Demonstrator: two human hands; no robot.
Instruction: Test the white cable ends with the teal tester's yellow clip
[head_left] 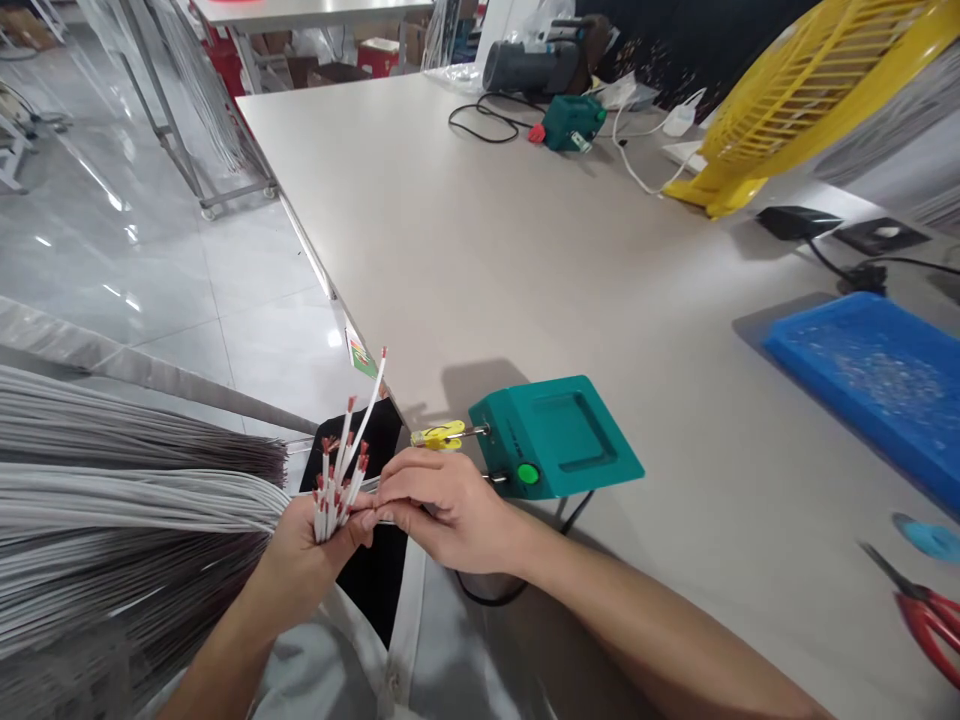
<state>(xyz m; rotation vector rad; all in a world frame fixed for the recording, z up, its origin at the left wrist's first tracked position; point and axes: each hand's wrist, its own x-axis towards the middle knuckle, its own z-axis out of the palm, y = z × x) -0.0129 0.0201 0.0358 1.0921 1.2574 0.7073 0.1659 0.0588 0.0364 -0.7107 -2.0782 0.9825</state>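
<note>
Your left hand [300, 565] clamps the light, floppy wires [339, 480] near their red tips; your right hand [442, 510] pinches one

Yellow fan [810, 90], 1 o'clock: cut by the top and right edges. Blue tray [870, 390], 3 o'clock, and red scissors [926, 610], 4 o'clock: both run off the right edge. Grey wire bundle [112, 500], 9 o'clock: far ends off the left edge. Left hand [300, 565]: fist hides the lower part of the red-tipped wires [341, 470]. Right hand [442, 510]: fingertips cover what they pinch; cannot tell. Sticker [360, 355] on the table [525, 250] edge: too small to read.
</note>
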